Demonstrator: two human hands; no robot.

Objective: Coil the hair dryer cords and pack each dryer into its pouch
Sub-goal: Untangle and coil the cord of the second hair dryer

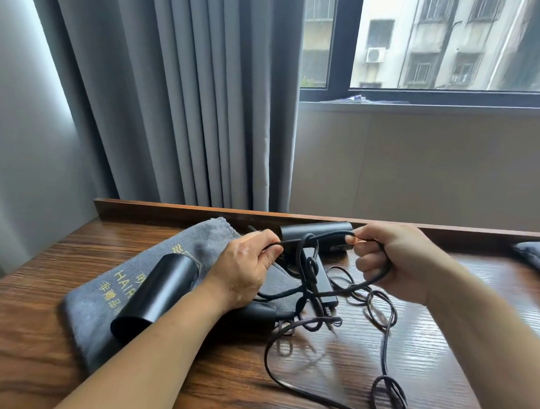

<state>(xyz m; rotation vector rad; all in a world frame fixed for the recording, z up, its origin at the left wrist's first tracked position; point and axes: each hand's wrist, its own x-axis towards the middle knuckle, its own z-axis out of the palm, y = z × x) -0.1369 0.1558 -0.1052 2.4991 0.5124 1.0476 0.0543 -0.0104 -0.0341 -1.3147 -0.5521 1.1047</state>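
You have bare table (pixel 25 333) in the lower left of the frame, and a strip at right between your right hand (pixel 395 263) and the dark pouch (pixel 533 256) at the edge. The centre is blocked: the cord (pixel 387 346) stretches between your left hand (pixel 245 270) and the right one, then lies in loose loops down to the bottom edge. The near dryer (pixel 158 292) lies on the grey pouch (pixel 90 305), the far dryer (pixel 316 232) just before the back rail (pixel 170 210).

Dark pouch (pixel 534 256) mostly beyond right edge
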